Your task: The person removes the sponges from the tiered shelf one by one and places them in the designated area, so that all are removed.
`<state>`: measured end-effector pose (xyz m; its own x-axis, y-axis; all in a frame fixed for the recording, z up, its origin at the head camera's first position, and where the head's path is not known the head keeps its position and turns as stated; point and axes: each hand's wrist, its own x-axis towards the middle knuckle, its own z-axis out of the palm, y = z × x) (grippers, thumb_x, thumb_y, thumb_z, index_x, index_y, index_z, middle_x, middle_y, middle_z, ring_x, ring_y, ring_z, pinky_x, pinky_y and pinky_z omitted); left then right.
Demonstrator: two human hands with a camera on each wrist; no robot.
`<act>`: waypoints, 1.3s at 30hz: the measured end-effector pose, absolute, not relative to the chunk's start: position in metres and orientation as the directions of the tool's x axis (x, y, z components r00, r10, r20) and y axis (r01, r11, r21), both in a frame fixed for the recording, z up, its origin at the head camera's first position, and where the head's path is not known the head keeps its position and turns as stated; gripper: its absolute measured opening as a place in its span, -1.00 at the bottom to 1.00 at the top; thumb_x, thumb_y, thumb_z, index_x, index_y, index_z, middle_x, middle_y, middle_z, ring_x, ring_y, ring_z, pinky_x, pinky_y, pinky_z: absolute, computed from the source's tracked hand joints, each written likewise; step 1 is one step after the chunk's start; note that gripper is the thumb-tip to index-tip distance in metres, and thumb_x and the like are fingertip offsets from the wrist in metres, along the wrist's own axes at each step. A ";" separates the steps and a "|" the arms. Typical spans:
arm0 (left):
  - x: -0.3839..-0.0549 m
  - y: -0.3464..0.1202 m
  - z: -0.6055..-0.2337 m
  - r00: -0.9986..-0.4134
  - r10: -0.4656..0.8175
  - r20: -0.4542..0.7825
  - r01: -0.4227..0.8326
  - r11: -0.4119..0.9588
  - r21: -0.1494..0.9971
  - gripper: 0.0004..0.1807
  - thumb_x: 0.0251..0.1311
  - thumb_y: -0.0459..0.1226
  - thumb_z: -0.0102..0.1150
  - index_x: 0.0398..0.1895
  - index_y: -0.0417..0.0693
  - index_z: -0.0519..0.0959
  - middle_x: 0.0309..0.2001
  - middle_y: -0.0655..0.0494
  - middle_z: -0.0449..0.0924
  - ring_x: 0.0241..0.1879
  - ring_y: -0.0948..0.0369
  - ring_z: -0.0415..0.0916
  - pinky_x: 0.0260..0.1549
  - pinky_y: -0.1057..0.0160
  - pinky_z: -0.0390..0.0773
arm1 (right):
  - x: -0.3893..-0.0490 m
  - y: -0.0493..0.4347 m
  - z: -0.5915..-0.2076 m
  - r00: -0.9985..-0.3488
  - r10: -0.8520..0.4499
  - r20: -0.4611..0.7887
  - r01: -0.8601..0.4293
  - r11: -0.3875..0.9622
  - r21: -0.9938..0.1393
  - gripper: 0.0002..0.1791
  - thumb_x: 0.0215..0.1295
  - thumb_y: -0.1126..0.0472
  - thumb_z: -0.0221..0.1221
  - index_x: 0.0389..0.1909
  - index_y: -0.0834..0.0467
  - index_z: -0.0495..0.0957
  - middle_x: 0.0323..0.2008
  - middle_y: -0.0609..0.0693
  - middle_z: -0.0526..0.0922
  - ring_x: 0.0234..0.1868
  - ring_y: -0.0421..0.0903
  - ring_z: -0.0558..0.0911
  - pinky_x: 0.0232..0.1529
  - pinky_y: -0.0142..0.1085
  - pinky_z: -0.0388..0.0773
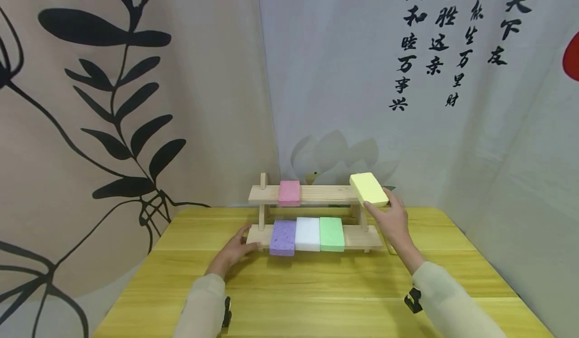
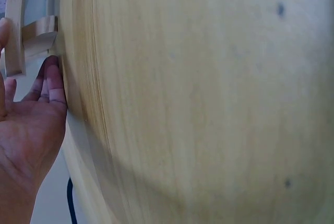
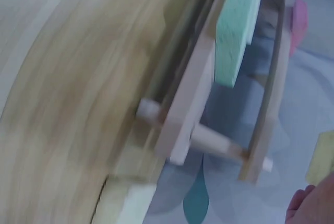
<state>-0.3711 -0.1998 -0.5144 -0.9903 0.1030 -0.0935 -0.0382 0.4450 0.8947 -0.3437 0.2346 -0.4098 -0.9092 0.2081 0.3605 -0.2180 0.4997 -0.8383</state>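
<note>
A small two-tier wooden rack (image 1: 325, 193) stands on the table. My right hand (image 1: 394, 221) grips a yellow sponge (image 1: 368, 189) by its near right side, tilted over the right end of the upper shelf. At the other end, my left hand (image 1: 236, 250) holds the lower shelf's left tip, thumb at the front. A pink sponge (image 1: 289, 193) lies on the upper shelf, left of middle. On the lower shelf, purple (image 1: 282, 238), white (image 1: 307, 234) and green (image 1: 331, 234) sponges sit side by side. In the right wrist view the yellow sponge (image 3: 321, 158) is mostly cut off.
The wooden table (image 1: 289, 287) has its back edge against a hanging cloth (image 1: 217, 101) printed with dark plants and writing. Beside the rack's right end, a pale yellow edge (image 1: 390, 249) shows low on the table. A dark cord (image 2: 71, 200) hangs past the table edge.
</note>
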 end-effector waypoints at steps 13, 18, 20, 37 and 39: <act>-0.371 -0.200 -0.517 -0.989 0.092 -0.113 -0.061 0.447 0.893 -0.01 0.22 0.04 0.33 0.59 0.10 -0.01 0.29 -0.33 0.32 0.19 -0.20 0.39 0.13 -0.25 0.37 | -0.333 0.312 -0.410 -0.874 0.327 0.361 -0.190 0.453 -0.871 -0.13 0.34 -0.10 0.24 0.52 0.20 0.13 0.30 0.24 0.25 0.02 -0.02 0.33 -0.29 -0.54 0.40; -0.371 -0.201 -0.519 -0.990 0.089 -0.112 -0.061 0.442 0.895 -0.01 0.22 0.03 0.33 0.59 0.09 -0.01 0.28 -0.31 0.34 0.17 -0.16 0.42 0.12 -0.24 0.38 | -0.338 0.330 -0.421 -0.872 0.384 0.304 -0.123 0.430 -0.895 -0.10 0.32 -0.10 0.25 0.53 0.19 0.09 0.33 0.23 0.24 0.18 0.03 0.29 -0.12 -0.44 0.35; -0.371 -0.201 -0.520 -0.990 0.088 -0.113 -0.063 0.443 0.894 -0.02 0.22 0.03 0.33 0.59 0.09 -0.01 0.28 -0.31 0.35 0.17 -0.16 0.42 0.13 -0.24 0.38 | -0.339 0.336 -0.427 -0.870 0.405 0.282 -0.095 0.422 -0.902 -0.09 0.31 -0.11 0.25 0.53 0.18 0.10 0.33 0.22 0.27 0.22 0.04 0.29 -0.09 -0.40 0.33; -0.371 -0.199 -0.515 -0.990 0.098 -0.105 -0.051 0.444 0.894 -0.03 0.22 0.01 0.33 0.59 0.09 -0.01 0.29 -0.35 0.32 0.21 -0.21 0.37 0.14 -0.26 0.36 | -0.339 0.368 -0.468 -0.878 0.447 0.174 0.042 0.433 -0.900 -0.04 0.35 -0.19 0.17 0.52 0.31 0.03 0.30 0.36 0.30 0.14 0.17 0.37 -0.02 -0.11 0.39; -0.373 -0.199 -0.516 -0.990 0.096 -0.106 -0.052 0.448 0.893 -0.02 0.22 0.02 0.33 0.59 0.08 -0.01 0.30 -0.35 0.31 0.22 -0.22 0.36 0.14 -0.26 0.36 | -0.339 0.370 -0.473 -0.882 0.444 0.160 0.057 0.436 -0.898 -0.02 0.35 -0.20 0.18 0.52 0.32 0.02 0.29 0.38 0.29 0.14 0.19 0.37 0.02 -0.06 0.38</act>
